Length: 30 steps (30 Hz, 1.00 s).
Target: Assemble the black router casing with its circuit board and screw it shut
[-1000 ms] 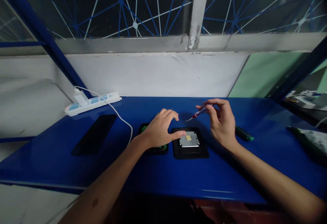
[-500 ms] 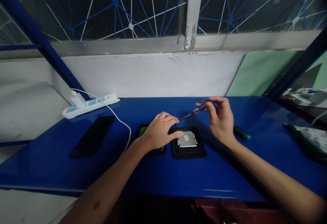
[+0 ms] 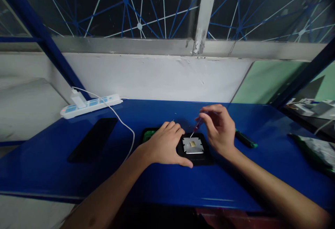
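A black plastic casing (image 3: 198,160) lies on the blue table, with a silver metal plate (image 3: 187,149) in it. A small yellowish square pad (image 3: 193,144) sits at the plate's middle. My left hand (image 3: 166,143) steadies the casing, fingertips at its far left corner and thumb along its near edge. My right hand (image 3: 221,129) pinches a small screwdriver (image 3: 198,124) with a reddish, partly clear handle; its tip meets the plate's far edge, left of centre. Under my left hand, mostly hidden, is a second black shell with a green circuit board (image 3: 148,135).
A dark flat phone-like slab (image 3: 92,140) lies at left. Behind it stands a white power strip (image 3: 91,105) with a plugged-in charger and a white cable (image 3: 129,128). A black-and-green tool (image 3: 246,139) rests beyond my right hand. A shiny bag (image 3: 315,149) lies far right.
My right hand has brought the screwdriver down and toward me onto the plate. My left hand has shifted, its thumb moving off the plate to the casing's near edge.
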Tool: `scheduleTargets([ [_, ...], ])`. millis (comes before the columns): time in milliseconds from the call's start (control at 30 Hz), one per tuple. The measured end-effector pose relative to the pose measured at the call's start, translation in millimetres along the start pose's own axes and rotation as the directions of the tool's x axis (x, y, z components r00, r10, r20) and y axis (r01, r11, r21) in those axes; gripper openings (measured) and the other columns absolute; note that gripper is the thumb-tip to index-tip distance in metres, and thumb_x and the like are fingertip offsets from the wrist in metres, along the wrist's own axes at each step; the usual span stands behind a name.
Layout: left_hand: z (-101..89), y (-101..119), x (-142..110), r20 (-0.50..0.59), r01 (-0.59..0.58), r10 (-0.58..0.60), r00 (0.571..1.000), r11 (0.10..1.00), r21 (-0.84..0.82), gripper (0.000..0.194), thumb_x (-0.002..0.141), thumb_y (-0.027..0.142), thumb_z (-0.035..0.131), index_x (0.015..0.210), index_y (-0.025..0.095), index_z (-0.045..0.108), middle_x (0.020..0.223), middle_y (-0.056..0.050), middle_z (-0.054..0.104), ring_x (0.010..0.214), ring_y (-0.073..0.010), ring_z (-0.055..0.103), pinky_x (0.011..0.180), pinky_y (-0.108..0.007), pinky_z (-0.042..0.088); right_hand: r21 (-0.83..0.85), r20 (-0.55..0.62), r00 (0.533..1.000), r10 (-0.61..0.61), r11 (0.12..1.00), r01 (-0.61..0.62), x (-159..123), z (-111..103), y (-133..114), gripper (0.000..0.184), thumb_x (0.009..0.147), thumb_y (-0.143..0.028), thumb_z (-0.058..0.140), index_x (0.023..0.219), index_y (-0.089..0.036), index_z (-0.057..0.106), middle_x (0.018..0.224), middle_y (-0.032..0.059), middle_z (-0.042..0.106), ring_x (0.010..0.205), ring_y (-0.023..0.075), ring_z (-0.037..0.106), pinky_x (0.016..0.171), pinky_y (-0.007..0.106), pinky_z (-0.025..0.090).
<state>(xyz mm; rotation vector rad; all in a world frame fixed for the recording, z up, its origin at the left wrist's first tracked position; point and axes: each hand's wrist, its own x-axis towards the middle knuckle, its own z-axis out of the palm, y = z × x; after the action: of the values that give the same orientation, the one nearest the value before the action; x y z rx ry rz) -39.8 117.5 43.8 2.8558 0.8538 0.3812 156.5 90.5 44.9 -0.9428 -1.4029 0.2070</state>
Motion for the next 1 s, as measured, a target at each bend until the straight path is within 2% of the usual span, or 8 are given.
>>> scheduleTargets([
  [100,2.3,1.2,0.2,0.001,-0.02,0.02,1.0,1.0,-0.001,0.09,0.062,0.089,0.065,0.114,0.015,0.062,0.109,-0.013,0.062,0.106,-0.0351,0.055,0.103,-0.05,0.038,-0.012,0.074,0.997,-0.025,1.0,0.026,-2.2,8.4,-6.6,0.011,0.092,-0.029,0.066,0.103,-0.025,0.062,0.094,0.0019,0.064,0.069,0.0142,0.07,0.063,0.034,0.062],
  [233,4.7,3.0,0.2,0.0,-0.023,0.023,1.0,1.0,-0.006,0.091,0.063,0.083,0.071,0.119,0.014,0.06,0.116,-0.015,0.06,0.114,-0.0374,0.053,0.107,-0.049,0.036,-0.05,0.109,0.989,-0.096,0.994,0.101,-6.6,11.0,-7.9,0.014,0.09,-0.025,0.069,0.104,-0.026,0.065,0.094,0.0024,0.066,0.074,0.0158,0.069,0.068,0.036,0.063],
  [400,6.7,6.0,-0.1,0.0,-0.024,0.024,1.0,1.0,-0.008,0.091,0.065,0.083,0.07,0.122,0.013,0.058,0.121,-0.016,0.059,0.116,-0.0378,0.051,0.108,-0.05,0.035,-0.046,0.11,0.991,-0.072,0.996,0.078,-9.3,8.5,-6.8,0.015,0.09,-0.024,0.07,0.104,-0.026,0.065,0.095,0.0024,0.065,0.074,0.0161,0.069,0.067,0.037,0.062],
  [567,6.5,7.2,0.6,0.002,-0.016,0.016,1.0,1.0,0.004,0.088,0.065,0.083,0.07,0.118,0.013,0.06,0.114,-0.015,0.06,0.113,-0.0366,0.052,0.107,-0.049,0.036,-0.037,0.105,0.993,-0.062,0.997,0.066,-10.1,7.6,-7.3,0.015,0.09,-0.023,0.07,0.105,-0.027,0.066,0.094,0.0017,0.065,0.073,0.0156,0.069,0.067,0.036,0.062],
  [833,5.8,6.9,-0.2,-0.002,-0.025,0.025,1.0,1.0,0.003,0.084,0.066,0.083,0.069,0.115,0.015,0.06,0.111,-0.013,0.06,0.109,-0.0343,0.053,0.107,-0.049,0.037,-0.056,0.121,0.986,-0.115,0.991,0.123,-10.9,5.4,-5.7,0.019,0.09,-0.02,0.07,0.107,-0.025,0.066,0.095,0.0022,0.065,0.073,0.0155,0.07,0.066,0.035,0.061],
  [1000,6.9,6.6,0.1,-0.005,-0.036,0.036,0.999,0.999,0.013,0.087,0.066,0.083,0.069,0.116,0.012,0.06,0.114,-0.015,0.061,0.114,-0.0359,0.053,0.11,-0.048,0.034,-0.023,0.167,0.981,-0.095,0.995,0.1,-13.0,6.8,-7.6,0.02,0.095,-0.017,0.062,0.113,-0.025,0.064,0.104,0.0033,0.069,0.076,0.0146,0.072,0.07,0.034,0.062],
])
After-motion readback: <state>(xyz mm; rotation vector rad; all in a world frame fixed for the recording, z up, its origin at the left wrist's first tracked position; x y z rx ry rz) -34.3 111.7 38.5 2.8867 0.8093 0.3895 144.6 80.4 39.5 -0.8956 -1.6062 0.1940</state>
